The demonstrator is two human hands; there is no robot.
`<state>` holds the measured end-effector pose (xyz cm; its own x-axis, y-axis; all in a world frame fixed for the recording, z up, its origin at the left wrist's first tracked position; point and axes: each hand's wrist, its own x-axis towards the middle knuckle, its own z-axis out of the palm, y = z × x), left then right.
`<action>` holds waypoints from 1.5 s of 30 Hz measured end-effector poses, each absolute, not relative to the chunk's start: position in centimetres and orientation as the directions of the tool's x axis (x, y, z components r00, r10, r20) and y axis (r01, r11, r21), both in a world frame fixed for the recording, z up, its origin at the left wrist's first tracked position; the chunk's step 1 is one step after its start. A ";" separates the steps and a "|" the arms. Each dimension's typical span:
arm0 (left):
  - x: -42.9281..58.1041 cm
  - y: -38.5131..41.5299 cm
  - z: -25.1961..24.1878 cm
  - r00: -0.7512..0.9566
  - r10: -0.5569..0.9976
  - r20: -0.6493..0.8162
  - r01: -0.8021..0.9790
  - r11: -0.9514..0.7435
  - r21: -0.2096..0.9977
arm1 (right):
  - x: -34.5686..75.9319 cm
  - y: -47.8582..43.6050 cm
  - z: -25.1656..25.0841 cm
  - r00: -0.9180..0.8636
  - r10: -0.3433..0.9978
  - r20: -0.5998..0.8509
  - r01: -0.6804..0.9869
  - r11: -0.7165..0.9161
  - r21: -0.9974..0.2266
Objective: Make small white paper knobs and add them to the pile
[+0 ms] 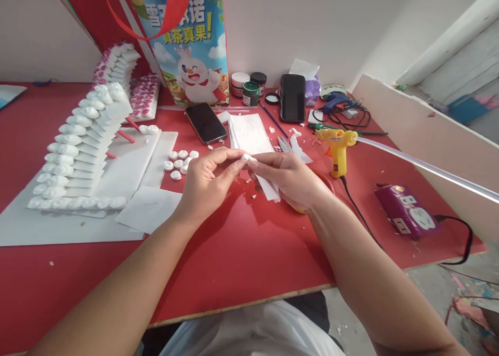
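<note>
My left hand (208, 178) and my right hand (286, 176) meet above the middle of the red table (241, 257). Both pinch a small rolled white foam piece (248, 158) between thumb and fingertips. My right hand also grips a white foam strip (270, 189) that hangs under its palm. Just left of my hands lies a cluster of several small white foam rolls (179, 163). Beyond my fingers lies a stack of white foam sheets (249, 132).
A white stepped foam piece (78, 153) covered with foam rolls sits at the left on white sheets. A black phone (205, 122), paint jars (250, 92), a second phone (292, 97), a yellow glue gun (337, 145), a purple power strip (407, 210) and a printed bag (187, 44) surround my hands.
</note>
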<state>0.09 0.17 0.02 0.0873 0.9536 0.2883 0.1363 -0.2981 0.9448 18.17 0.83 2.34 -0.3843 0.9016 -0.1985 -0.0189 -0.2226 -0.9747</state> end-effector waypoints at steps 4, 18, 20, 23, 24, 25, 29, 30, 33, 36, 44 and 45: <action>0.6 -0.2 0.1 0.008 0.970 0.243 0.120 -0.242 0.963 | 17.4 0.5 2.1 -0.146 0.989 0.023 0.264 0.062 -0.962; 1.0 -0.5 -0.6 0.047 0.718 0.695 0.498 -0.620 0.607 | 16.7 -1.0 2.0 -0.095 0.960 0.264 0.446 0.278 -0.850; 1.0 -0.5 -0.6 0.071 0.723 0.687 0.468 -0.633 0.617 | 16.8 -1.1 2.1 -0.078 0.959 0.274 0.442 0.280 -0.852; 0.6 -0.3 -0.3 0.075 0.814 0.576 0.337 -0.565 0.754 | 17.0 -1.0 2.3 -0.114 0.937 0.330 0.431 0.346 -0.833; 0.4 -0.2 -0.2 0.087 0.853 0.514 0.278 -0.516 0.810 | 17.0 -1.0 2.3 -0.137 0.925 0.355 0.436 0.378 -0.816; 0.3 -0.1 0.0 0.109 0.885 0.453 0.230 -0.466 0.855 | 17.1 -1.0 2.3 -0.162 0.911 0.379 0.446 0.410 -0.796; -0.1 0.2 0.4 0.175 0.893 0.414 0.219 -0.445 0.868 | 17.2 -0.7 2.1 -0.203 0.893 0.402 0.455 0.450 -0.769; -0.1 0.2 0.4 0.167 0.882 0.440 0.244 -0.470 0.849 | 17.2 -0.6 2.1 -0.198 0.909 0.366 0.431 0.416 -0.801; -0.1 0.1 0.3 0.119 0.879 0.462 0.300 -0.476 0.827 | 17.2 -0.4 2.2 -0.152 0.971 0.185 0.331 0.226 -0.916; 0.1 0.0 0.2 0.093 0.898 0.430 0.292 -0.437 0.851 | 17.2 -0.2 2.3 -0.077 0.991 0.105 0.286 0.123 -0.950; 0.8 -0.4 0.2 0.076 0.827 0.557 0.408 -0.536 0.739 | 16.6 -0.5 1.8 0.028 0.981 0.195 0.375 0.170 -0.911; 0.9 -0.4 0.1 0.072 0.798 0.599 0.444 -0.563 0.697 | 16.4 -0.6 1.8 0.040 0.978 0.207 0.365 0.179 -0.914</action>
<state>0.88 -0.44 0.08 0.0722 0.7976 0.5988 0.4437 -0.5634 0.6970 16.41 -0.63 1.77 0.0396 0.9775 0.2071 0.3645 0.1788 -0.9139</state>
